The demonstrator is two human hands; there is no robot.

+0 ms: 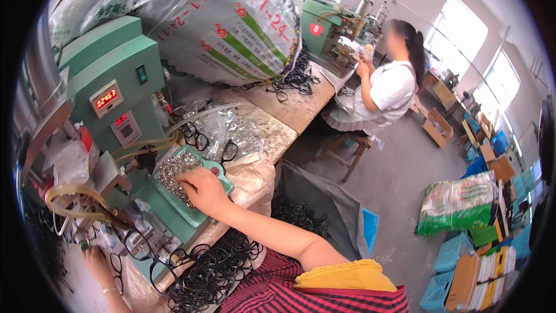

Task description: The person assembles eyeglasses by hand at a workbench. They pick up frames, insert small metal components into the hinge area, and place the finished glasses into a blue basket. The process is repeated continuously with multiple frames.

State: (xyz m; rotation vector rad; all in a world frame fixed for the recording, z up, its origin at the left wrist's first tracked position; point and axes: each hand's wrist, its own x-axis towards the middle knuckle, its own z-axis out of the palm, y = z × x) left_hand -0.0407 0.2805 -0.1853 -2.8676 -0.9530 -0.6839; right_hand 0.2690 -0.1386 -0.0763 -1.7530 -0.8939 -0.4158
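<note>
My right hand (203, 191) reaches into a heap of small metal parts (176, 171) in a green tray (195, 219) on the machine; its fingertips are among the parts, and whether they pinch one is hidden. My left hand (93, 258) is at the lower left, fingertips at a green button-like knob (83, 244) beside the machine; its grip cannot be told. A black eyeglass frame (152, 254) sits at the metal fixture (150, 230) between my hands. Many black eyeglass frames (213, 269) lie piled in front of me, and another frame (116, 267) is beside my left hand.
The green machine (117, 65) with lit displays stands at left. Behind it bulges a large white woven sack (226, 21). Loose frames (230, 150) lie on the wooden bench (278, 117). A grey-lined bin (321, 191) holds black frames. A co-worker (386, 82) sits at another machine.
</note>
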